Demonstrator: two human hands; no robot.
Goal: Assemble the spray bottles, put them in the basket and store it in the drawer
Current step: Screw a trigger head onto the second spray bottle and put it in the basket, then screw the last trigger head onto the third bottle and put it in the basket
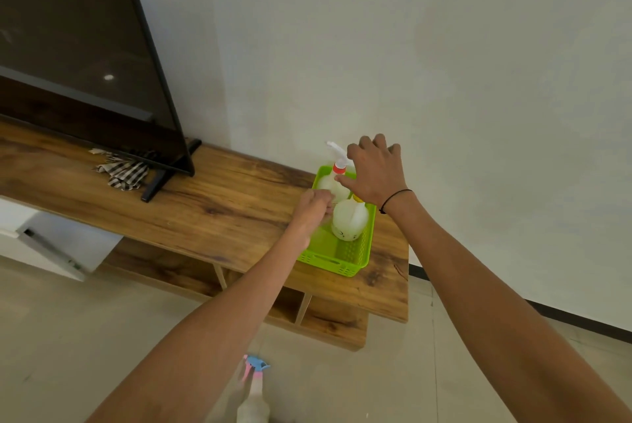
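A lime-green basket (337, 260) stands on the right end of the wooden TV stand (212, 210). Two pale bottles stand in it. The far bottle (329, 185) has a red collar and a white spray head. The near bottle (349, 221) has a drawn face, and its yellow top is mostly hidden under my right hand (374, 171). That hand hovers over both bottles with its fingers spread and the thumb by the red collar. My left hand (312, 209) is curled and blurred at the basket's left rim, next to the bottles. A third bottle (253, 398) with a blue and pink spray head stands on the floor.
A black TV (78, 46) fills the left of the stand, with a checked cloth (123, 171) by its foot. A white drawer (51, 248) hangs open at the lower left. Open shelves sit under the stand's top. A pale wall rises behind.
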